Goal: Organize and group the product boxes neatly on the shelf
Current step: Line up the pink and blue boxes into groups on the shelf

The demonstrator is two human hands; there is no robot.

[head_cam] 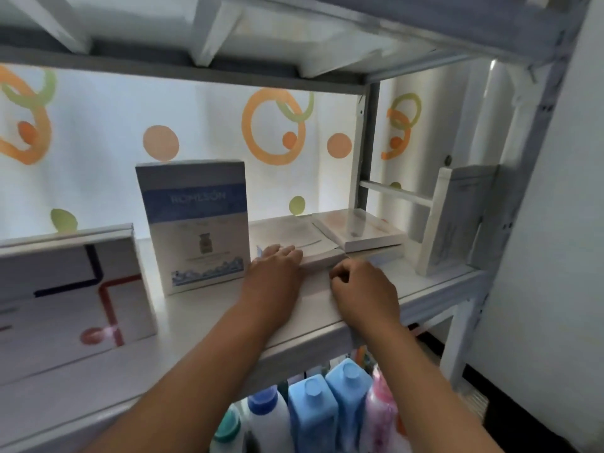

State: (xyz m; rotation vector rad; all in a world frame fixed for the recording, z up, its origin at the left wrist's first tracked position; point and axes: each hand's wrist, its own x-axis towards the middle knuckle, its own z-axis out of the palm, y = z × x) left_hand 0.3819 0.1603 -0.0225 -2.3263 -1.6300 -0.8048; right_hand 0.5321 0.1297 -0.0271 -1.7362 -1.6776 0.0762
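Flat box [294, 243] laid on shelf [228, 322], likely for stacking with second flat box [358, 228] just right of it.
Left hand [273, 273]: fingers straight, pressed on near edge of flat box, apparently to square it.
Right hand [362, 289]: grip clenched, nothing seen inside, just right of left hand, at box front corner.
Upright blue box [192, 223] just left of left hand.

Backlit, dim foreground, soft wide-angle blur
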